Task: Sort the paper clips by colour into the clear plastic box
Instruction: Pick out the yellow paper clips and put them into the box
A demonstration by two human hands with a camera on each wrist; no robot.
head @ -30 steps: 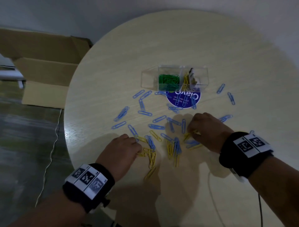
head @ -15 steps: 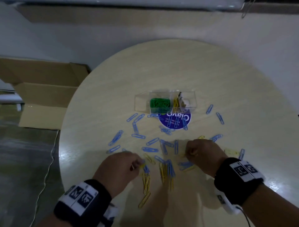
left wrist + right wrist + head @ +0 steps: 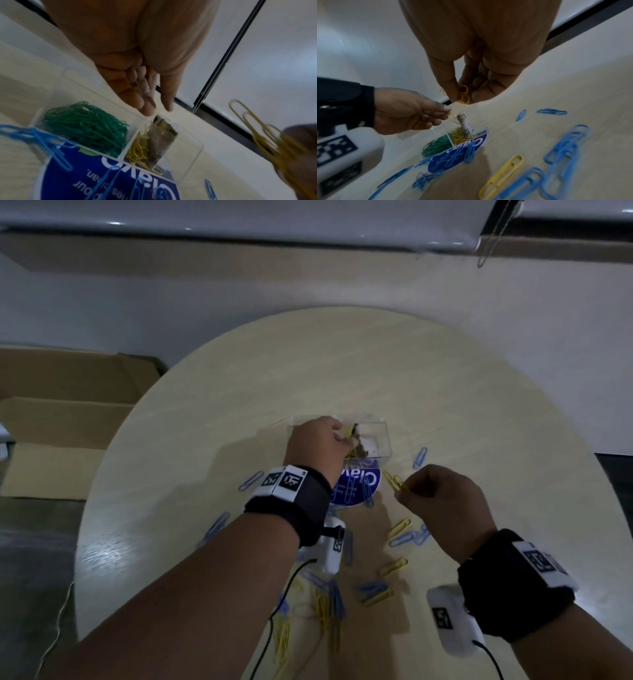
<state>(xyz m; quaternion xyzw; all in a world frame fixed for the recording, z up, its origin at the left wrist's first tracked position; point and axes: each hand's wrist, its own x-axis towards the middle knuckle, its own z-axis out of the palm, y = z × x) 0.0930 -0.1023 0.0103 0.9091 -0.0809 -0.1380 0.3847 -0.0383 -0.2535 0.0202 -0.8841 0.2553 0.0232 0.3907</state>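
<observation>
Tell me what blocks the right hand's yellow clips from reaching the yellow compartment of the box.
The left hand hangs over the clear box, its fingers above the yellow compartment. The right hand pinches yellow clips short of it. Nothing else intervenes.

One clear plastic box [image 3: 380, 440] stands on the one round bench [image 3: 479, 412], at about 12 o'clock from the two hands. The box shows at least three compartments: one heap of green clips [image 3: 89, 128], too tangled to count, one heap of yellow clips [image 3: 139, 150] beside one folded paper slip [image 3: 161, 136], and one with nothing in it. One blue round label [image 3: 356, 484] lies at the box's 6 o'clock side. The right hand [image 3: 445, 505] pinches a few yellow clips [image 3: 394, 481], at least two. Loose blue clips [image 3: 565, 146] on the bench number well over ten; loose yellow ones [image 3: 394, 566] about seven visible. One cardboard box [image 3: 68, 412] stands at 9 o'clock.
</observation>
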